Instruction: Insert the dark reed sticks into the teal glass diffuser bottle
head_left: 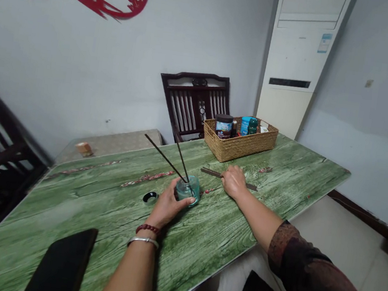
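Right of frame centre, dark sticks [212,172] lie left-to-right beneath the right hand [234,181], pinch unclear; the left hand [168,203] clasps the jar [184,191].

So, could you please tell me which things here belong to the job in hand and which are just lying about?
In use:
glass bottle, in the left hand
two dark sticks standing in the bottle
loose dark sticks at the right hand
small black cap near the bottle, probably

Apparently lying about:
dark flat device
woven basket of containers
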`<state>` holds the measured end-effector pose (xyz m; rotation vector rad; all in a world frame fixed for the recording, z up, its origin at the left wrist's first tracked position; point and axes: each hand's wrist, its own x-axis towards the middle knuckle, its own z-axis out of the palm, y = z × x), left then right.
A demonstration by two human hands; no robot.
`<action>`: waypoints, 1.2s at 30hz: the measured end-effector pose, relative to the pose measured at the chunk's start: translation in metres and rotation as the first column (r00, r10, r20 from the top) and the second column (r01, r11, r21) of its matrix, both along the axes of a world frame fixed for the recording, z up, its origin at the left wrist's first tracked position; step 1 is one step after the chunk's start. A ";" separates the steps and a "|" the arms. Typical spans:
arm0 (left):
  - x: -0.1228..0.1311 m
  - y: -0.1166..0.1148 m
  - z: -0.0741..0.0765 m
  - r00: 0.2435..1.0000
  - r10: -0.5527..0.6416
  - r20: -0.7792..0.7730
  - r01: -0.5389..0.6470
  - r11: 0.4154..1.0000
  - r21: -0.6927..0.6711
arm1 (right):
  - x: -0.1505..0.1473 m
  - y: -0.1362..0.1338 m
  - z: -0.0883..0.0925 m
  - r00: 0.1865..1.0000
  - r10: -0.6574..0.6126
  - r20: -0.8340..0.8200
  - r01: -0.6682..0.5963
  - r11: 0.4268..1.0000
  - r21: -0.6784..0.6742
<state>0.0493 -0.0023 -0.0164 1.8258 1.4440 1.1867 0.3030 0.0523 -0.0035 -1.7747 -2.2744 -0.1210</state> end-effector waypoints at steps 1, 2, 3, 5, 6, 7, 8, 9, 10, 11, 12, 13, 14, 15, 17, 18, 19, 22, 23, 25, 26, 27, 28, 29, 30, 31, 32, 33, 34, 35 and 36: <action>0.000 0.000 0.000 1.000 -0.006 0.005 0.006 1.000 0.000 | 0.000 0.000 0.000 1.000 0.006 0.001 -0.006 1.000 0.005; 0.001 0.000 0.001 1.000 -0.013 0.012 0.013 1.000 0.001 | 0.000 -0.001 0.000 1.000 0.013 0.000 -0.013 1.000 0.010; 0.001 -0.001 0.001 1.000 -0.018 0.018 0.018 1.000 0.003 | 0.000 -0.001 0.000 1.000 0.017 0.000 -0.017 1.000 0.012; 0.002 -0.002 0.003 1.000 -0.017 0.025 0.016 1.000 0.007 | 0.000 -0.001 0.001 1.000 0.022 0.006 -0.022 1.000 0.006; 0.002 -0.002 0.004 1.000 -0.014 0.026 0.013 1.000 0.009 | 0.000 -0.002 0.001 1.000 0.022 0.011 -0.022 1.000 0.000; 0.002 -0.003 0.005 1.000 -0.010 0.028 0.010 1.000 0.009 | 0.000 -0.002 0.001 1.000 0.022 0.016 -0.022 1.000 -0.006; 0.003 -0.003 0.005 0.999 -0.007 0.031 0.007 1.000 0.008 | 0.000 -0.002 0.001 1.000 0.021 0.017 -0.020 1.000 -0.009; 0.003 -0.003 0.006 0.999 -0.006 0.034 0.006 1.000 0.007 | -0.001 -0.002 0.001 1.000 0.017 0.015 -0.017 1.000 -0.007; 0.003 -0.004 0.006 0.999 -0.007 0.037 0.007 1.000 0.006 | -0.001 -0.002 0.001 1.000 0.012 0.012 -0.012 1.000 -0.001; 0.003 -0.004 0.006 0.999 -0.007 0.039 0.007 1.000 0.007 | -0.001 -0.002 0.001 1.000 0.008 0.010 -0.008 1.000 0.005; 0.003 -0.004 0.006 0.999 -0.005 0.039 0.005 1.000 0.008 | -0.001 -0.002 0.001 1.000 0.004 0.013 -0.004 1.000 0.009; 0.003 -0.003 0.005 0.999 -0.002 0.036 0.001 1.000 0.011 | -0.001 -0.003 0.000 1.000 0.002 0.019 -0.002 1.000 0.011; 0.003 -0.003 0.005 0.999 0.002 0.033 -0.002 1.000 0.015 | -0.001 -0.003 0.000 1.000 0.003 0.026 -0.003 1.000 0.010; 0.002 -0.002 0.004 1.000 0.004 0.030 -0.005 1.000 0.019 | -0.001 -0.003 0.000 0.999 0.007 0.033 -0.008 1.000 0.009; 0.002 -0.001 0.002 1.000 0.003 0.026 -0.004 1.000 0.021 | -0.001 -0.004 0.000 0.999 0.018 0.034 -0.019 1.000 0.012; 0.001 0.000 0.001 1.000 0.001 0.026 -0.001 1.000 0.018 | -0.001 -0.004 0.000 0.999 0.021 0.028 -0.022 1.000 0.017; 0.001 0.000 0.001 1.000 -0.001 0.028 0.001 1.000 0.013 | -0.001 -0.004 0.000 1.000 0.021 0.021 -0.022 1.000 0.023; 0.000 0.001 0.000 0.999 -0.006 0.035 0.006 1.000 0.007 | 0.000 -0.003 0.001 1.000 0.012 0.016 -0.012 1.000 0.017; 0.000 0.001 -0.001 0.999 -0.007 0.036 0.007 1.000 0.008 | -0.001 -0.003 0.001 1.000 0.011 0.022 -0.011 1.000 0.007; -0.001 0.001 -0.001 0.999 -0.007 0.032 0.007 1.000 0.008 | -0.001 -0.003 0.001 0.999 0.014 0.035 -0.013 1.000 -0.017; -0.001 0.001 -0.001 1.000 -0.006 0.029 0.006 1.000 0.007 | -0.002 -0.003 0.001 0.999 0.016 0.039 -0.015 0.999 -0.028; -0.001 0.002 -0.002 1.000 -0.006 0.027 0.006 1.000 0.004 | -0.002 -0.003 0.001 0.999 0.017 0.041 -0.016 0.999 -0.036; -0.001 0.002 -0.002 1.000 -0.006 0.025 0.006 1.000 0.002 | -0.003 -0.004 0.002 0.999 0.016 0.040 -0.015 0.999 -0.041; -0.001 0.002 -0.003 1.000 -0.008 0.025 0.008 1.000 0.002 | -0.004 -0.005 0.003 0.999 0.014 0.036 -0.012 0.999 -0.041; -0.001 0.002 -0.003 1.000 -0.011 0.024 0.011 1.000 0.004 | -0.004 -0.006 0.004 1.000 0.008 0.026 -0.007 0.999 -0.038; -0.001 0.002 -0.004 1.000 -0.013 0.023 0.013 1.000 0.008 | -0.005 -0.008 0.006 1.000 -0.003 0.008 0.003 1.000 -0.031; -0.001 0.002 -0.004 1.000 -0.014 0.022 0.013 1.000 0.012 | -0.005 -0.009 0.009 1.000 -0.016 -0.019 0.015 1.000 -0.018; -0.001 0.003 -0.005 1.000 -0.016 0.023 0.016 1.000 0.017 | -0.006 -0.010 0.012 0.998 -0.029 -0.057 0.029 1.000 -0.001; -0.001 0.003 -0.005 0.999 -0.019 0.026 0.018 1.000 0.022 | -0.006 -0.011 0.017 0.994 -0.040 -0.103 0.042 0.999 0.020; -0.001 0.003 -0.006 0.999 -0.023 0.029 0.022 0.999 0.025 | -0.006 -0.012 0.022 0.986 -0.044 -0.158 0.051 0.998 0.045; -0.001 0.004 -0.006 0.999 -0.026 0.033 0.025 0.999 0.027 | -0.007 -0.012 0.028 0.974 -0.036 -0.222 0.053 0.996 0.075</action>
